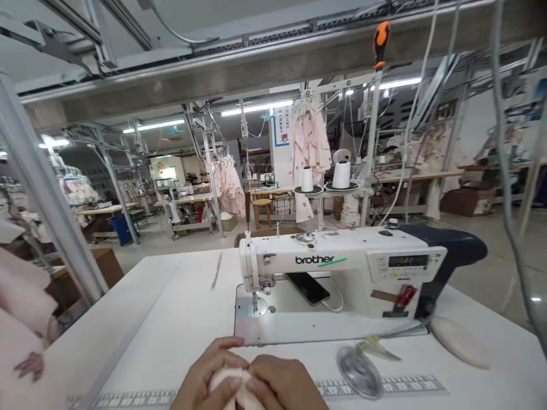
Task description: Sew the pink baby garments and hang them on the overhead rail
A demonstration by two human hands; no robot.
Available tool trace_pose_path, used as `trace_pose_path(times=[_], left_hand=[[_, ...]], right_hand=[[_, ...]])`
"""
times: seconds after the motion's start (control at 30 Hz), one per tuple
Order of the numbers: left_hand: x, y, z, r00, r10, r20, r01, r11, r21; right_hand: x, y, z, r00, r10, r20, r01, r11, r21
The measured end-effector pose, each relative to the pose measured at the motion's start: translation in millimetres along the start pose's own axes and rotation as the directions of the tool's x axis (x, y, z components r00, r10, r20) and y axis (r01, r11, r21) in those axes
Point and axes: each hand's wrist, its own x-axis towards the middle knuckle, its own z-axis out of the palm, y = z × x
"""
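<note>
Both my hands are at the bottom edge of the view, closed together round a small bunched piece of pale pink fabric [233, 381]. My left hand [205, 376] grips it from the left and my right hand [284, 384] from the right. They rest on the white sewing table [171, 319], just in front of the white Brother sewing machine [342, 267]. The needle and presser foot [255, 302] stand a short way beyond my left hand.
A phone [307, 287] lies under the machine arm with a cable. A clear round dish [359, 370], thread snips [378, 347] and a printed ruler strip [384, 387] are right of my hands. Pink fabric [21, 341] piles at the left edge. Thread cones [341, 173] stand behind the machine.
</note>
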Motion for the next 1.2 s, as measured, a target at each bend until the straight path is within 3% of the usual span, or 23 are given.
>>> trace_pose_path(times=[0.1, 0.17, 0.27, 0.33, 0.43, 0.53, 0.6, 0.7, 0.8, 1.0, 1.2], left_hand=[[-10, 32, -1.4, 0.999, -0.046, 0.021, 0.045, 0.996, 0.076], [-14, 59, -5.8, 1.0, -0.002, 0.012, 0.001, 0.995, 0.1], [-3, 80, -13.1, 0.997, -0.051, 0.055, 0.053, 0.998, -0.026], [18, 66, -12.9, 0.981, -0.154, 0.122, 0.174, 0.969, -0.174], [60, 7, -2.7, 0.973, -0.172, 0.152, 0.211, 0.93, -0.3], [99, -52, 8.1, 0.975, -0.203, 0.091, 0.217, 0.954, -0.206], [118, -74, 9.4, 0.975, -0.202, 0.089, 0.207, 0.977, -0.052], [138, -85, 3.2, 0.977, -0.167, 0.13, 0.153, 0.982, 0.109], [149, -91, -3.2, 0.983, -0.152, 0.102, 0.131, 0.973, 0.191], [162, -98, -0.3, 0.984, -0.163, 0.075, 0.119, 0.904, 0.412], [170, -91, 6.9, 0.972, -0.223, 0.073, 0.174, 0.893, 0.416]], right_hand=[[-8, -13, -7, 0.992, 0.036, -0.124, -0.043, 0.998, -0.049], [-10, -28, -20, 0.98, 0.019, -0.2, -0.022, 1.0, -0.012], [-1, -41, -41, 0.97, 0.044, -0.241, -0.012, 0.991, 0.132], [12, -31, -44, 0.965, 0.154, -0.212, -0.106, 0.97, 0.221], [34, 12, -25, 0.929, 0.331, -0.163, -0.304, 0.937, 0.173], [51, 61, 1, 0.888, 0.435, -0.15, -0.44, 0.898, 0.0], [61, 84, 11, 0.866, 0.479, -0.142, -0.489, 0.871, -0.049], [72, 100, 14, 0.833, 0.542, -0.116, -0.553, 0.827, -0.105], [81, 107, 15, 0.804, 0.59, -0.082, -0.594, 0.786, -0.169], [89, 119, 19, 0.766, 0.64, -0.065, -0.636, 0.739, -0.224], [91, 124, 18, 0.757, 0.64, -0.13, -0.651, 0.722, -0.234]])
